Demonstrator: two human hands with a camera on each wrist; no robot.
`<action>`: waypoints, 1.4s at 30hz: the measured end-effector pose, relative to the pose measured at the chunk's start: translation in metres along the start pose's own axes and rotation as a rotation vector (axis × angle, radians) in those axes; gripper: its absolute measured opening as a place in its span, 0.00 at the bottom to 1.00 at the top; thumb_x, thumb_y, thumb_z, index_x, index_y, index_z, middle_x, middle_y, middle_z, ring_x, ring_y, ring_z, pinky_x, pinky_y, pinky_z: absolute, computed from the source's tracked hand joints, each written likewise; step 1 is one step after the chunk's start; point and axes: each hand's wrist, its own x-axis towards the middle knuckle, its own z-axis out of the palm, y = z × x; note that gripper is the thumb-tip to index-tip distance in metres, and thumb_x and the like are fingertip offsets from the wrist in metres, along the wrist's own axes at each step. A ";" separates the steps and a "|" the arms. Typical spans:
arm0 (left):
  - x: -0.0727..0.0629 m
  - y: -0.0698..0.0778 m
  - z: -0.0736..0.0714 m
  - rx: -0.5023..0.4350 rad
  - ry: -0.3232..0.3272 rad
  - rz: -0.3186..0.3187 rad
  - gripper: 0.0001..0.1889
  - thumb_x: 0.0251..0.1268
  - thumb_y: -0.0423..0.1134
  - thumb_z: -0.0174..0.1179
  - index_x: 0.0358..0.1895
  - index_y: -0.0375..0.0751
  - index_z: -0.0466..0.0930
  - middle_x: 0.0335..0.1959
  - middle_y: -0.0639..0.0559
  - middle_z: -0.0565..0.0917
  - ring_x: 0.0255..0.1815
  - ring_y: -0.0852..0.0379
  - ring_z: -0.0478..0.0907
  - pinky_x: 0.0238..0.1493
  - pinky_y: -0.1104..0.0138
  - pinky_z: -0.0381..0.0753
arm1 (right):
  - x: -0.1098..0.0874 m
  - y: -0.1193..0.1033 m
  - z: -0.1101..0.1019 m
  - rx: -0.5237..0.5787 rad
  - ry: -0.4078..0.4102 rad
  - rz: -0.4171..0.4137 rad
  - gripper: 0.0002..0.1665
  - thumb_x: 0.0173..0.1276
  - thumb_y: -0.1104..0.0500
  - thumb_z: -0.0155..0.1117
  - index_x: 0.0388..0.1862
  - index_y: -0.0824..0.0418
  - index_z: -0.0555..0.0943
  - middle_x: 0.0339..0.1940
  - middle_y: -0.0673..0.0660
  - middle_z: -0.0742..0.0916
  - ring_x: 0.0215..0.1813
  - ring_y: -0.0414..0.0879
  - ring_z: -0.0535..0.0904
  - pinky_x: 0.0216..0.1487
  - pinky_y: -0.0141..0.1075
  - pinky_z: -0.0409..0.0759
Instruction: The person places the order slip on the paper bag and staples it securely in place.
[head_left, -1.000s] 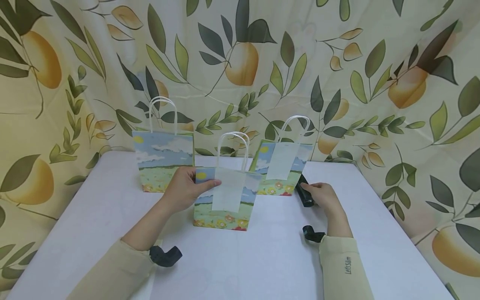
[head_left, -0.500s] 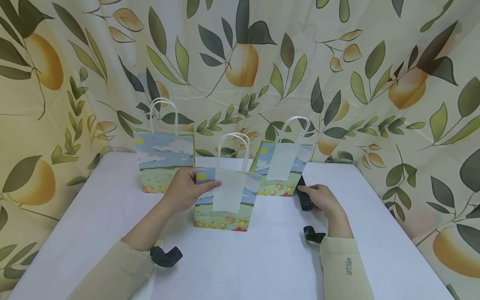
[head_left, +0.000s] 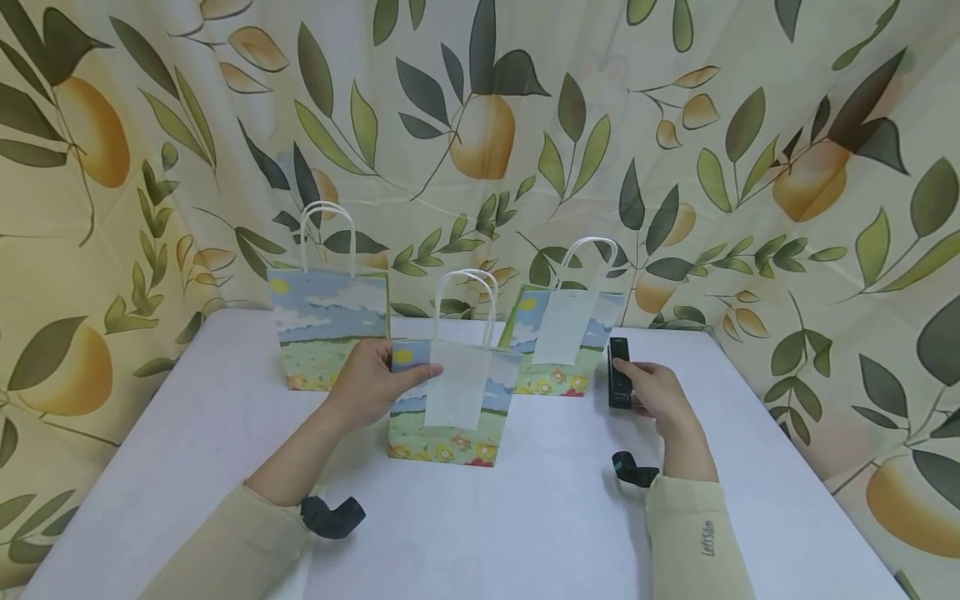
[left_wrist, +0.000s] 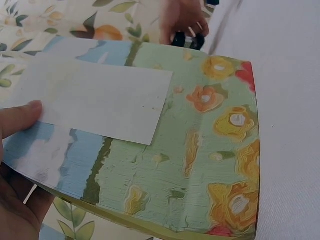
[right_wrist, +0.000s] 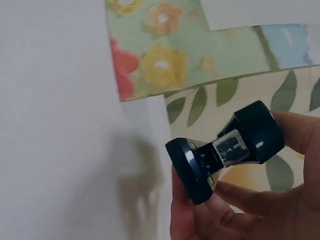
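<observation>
My left hand [head_left: 367,383] pinches the upper left side of the front paper gift bag [head_left: 450,447], thumb on the front. A white paper slip [head_left: 454,392] covers the middle of this bag's front, below its white handles. To the right, my right hand [head_left: 663,398] holds a black stapler [head_left: 619,373] between thumb and fingers. The right wrist view looks at the stapler's end [right_wrist: 257,132], its two arms apart and the fingers below. In the left wrist view, the bag's flowered bottom [left_wrist: 240,165] points right and the thumb overlaps the slip's edge.
Behind stand two similar bags: a larger one [head_left: 330,308] at back left, and one at back right [head_left: 551,379] with a white slip [head_left: 564,325] on its front. A white cloth [head_left: 555,517] covers the table. A fruit-patterned curtain [head_left: 570,33] hangs behind.
The stapler in my right hand has swung upright and shifted right, away from the back right bag it overlapped. My left hand keeps its grip on the front bag.
</observation>
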 end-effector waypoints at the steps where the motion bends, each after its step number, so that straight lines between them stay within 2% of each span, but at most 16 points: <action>1: 0.000 0.000 0.000 -0.001 0.000 0.000 0.27 0.66 0.44 0.73 0.16 0.40 0.65 0.11 0.58 0.58 0.15 0.61 0.53 0.19 0.70 0.54 | -0.002 -0.002 -0.001 0.017 0.023 -0.009 0.52 0.79 0.32 0.47 0.84 0.68 0.53 0.78 0.72 0.68 0.61 0.56 0.75 0.55 0.38 0.84; 4: 0.000 0.001 0.000 -0.004 -0.001 0.005 0.28 0.66 0.43 0.73 0.16 0.40 0.64 0.11 0.58 0.57 0.15 0.61 0.53 0.19 0.70 0.54 | -0.008 -0.009 -0.007 0.081 0.094 -0.046 0.50 0.79 0.33 0.46 0.84 0.66 0.53 0.76 0.71 0.72 0.57 0.55 0.80 0.46 0.31 0.86; 7: -0.001 0.002 0.000 -0.006 -0.004 0.012 0.28 0.66 0.43 0.72 0.16 0.39 0.64 0.11 0.58 0.57 0.15 0.61 0.53 0.19 0.70 0.54 | -0.015 -0.017 -0.014 0.159 0.167 -0.076 0.50 0.79 0.32 0.48 0.84 0.63 0.54 0.75 0.69 0.74 0.54 0.51 0.83 0.42 0.27 0.85; 12: -0.001 0.002 0.001 -0.007 -0.003 0.020 0.27 0.66 0.42 0.72 0.16 0.38 0.65 0.11 0.58 0.58 0.15 0.61 0.53 0.19 0.70 0.54 | -0.033 -0.033 -0.023 0.301 0.263 -0.136 0.48 0.77 0.32 0.53 0.84 0.58 0.58 0.71 0.60 0.76 0.47 0.39 0.81 0.42 0.22 0.83; 15: -0.001 0.002 0.001 -0.004 -0.001 0.025 0.25 0.66 0.42 0.72 0.17 0.38 0.68 0.12 0.57 0.59 0.15 0.61 0.54 0.19 0.70 0.55 | -0.044 -0.042 -0.027 0.386 0.276 -0.202 0.47 0.77 0.36 0.58 0.84 0.57 0.59 0.67 0.56 0.76 0.45 0.35 0.82 0.43 0.21 0.83; 19: 0.000 0.003 0.002 -0.001 0.002 0.031 0.22 0.66 0.42 0.72 0.18 0.39 0.72 0.12 0.57 0.60 0.15 0.61 0.55 0.19 0.70 0.56 | -0.060 -0.053 -0.027 0.438 0.245 -0.306 0.48 0.75 0.40 0.64 0.84 0.58 0.58 0.69 0.60 0.77 0.47 0.33 0.84 0.48 0.21 0.83; 23: -0.001 0.003 0.002 -0.002 -0.001 0.022 0.21 0.66 0.42 0.72 0.19 0.39 0.73 0.12 0.57 0.60 0.15 0.61 0.55 0.19 0.70 0.56 | -0.074 -0.061 -0.024 0.414 0.205 -0.423 0.47 0.74 0.44 0.67 0.83 0.59 0.61 0.60 0.53 0.80 0.47 0.31 0.85 0.51 0.20 0.82; 26: -0.001 0.003 0.002 -0.002 -0.003 0.023 0.20 0.67 0.42 0.72 0.20 0.39 0.75 0.12 0.57 0.60 0.15 0.61 0.55 0.19 0.70 0.56 | -0.079 -0.063 -0.021 0.387 0.166 -0.536 0.43 0.74 0.49 0.69 0.81 0.61 0.64 0.52 0.46 0.78 0.46 0.32 0.85 0.51 0.20 0.82; 29: -0.001 0.003 0.003 -0.003 -0.005 0.032 0.20 0.67 0.41 0.72 0.20 0.39 0.74 0.12 0.57 0.60 0.15 0.61 0.55 0.19 0.70 0.56 | -0.083 -0.064 -0.018 0.384 0.123 -0.629 0.39 0.73 0.55 0.70 0.79 0.62 0.67 0.53 0.47 0.78 0.48 0.35 0.84 0.52 0.20 0.81; 35: -0.002 0.003 0.003 0.000 -0.004 0.045 0.22 0.67 0.41 0.72 0.19 0.39 0.71 0.12 0.57 0.59 0.15 0.61 0.54 0.20 0.70 0.56 | -0.092 -0.069 -0.012 0.393 0.088 -0.665 0.36 0.69 0.60 0.74 0.73 0.60 0.72 0.54 0.47 0.78 0.52 0.38 0.84 0.55 0.19 0.78; 42: -0.001 0.002 0.003 0.011 0.002 0.063 0.23 0.67 0.41 0.72 0.19 0.39 0.70 0.13 0.56 0.59 0.15 0.61 0.54 0.20 0.70 0.56 | -0.107 -0.079 -0.002 0.394 0.026 -0.737 0.37 0.63 0.65 0.78 0.69 0.57 0.73 0.58 0.51 0.78 0.57 0.38 0.86 0.57 0.23 0.80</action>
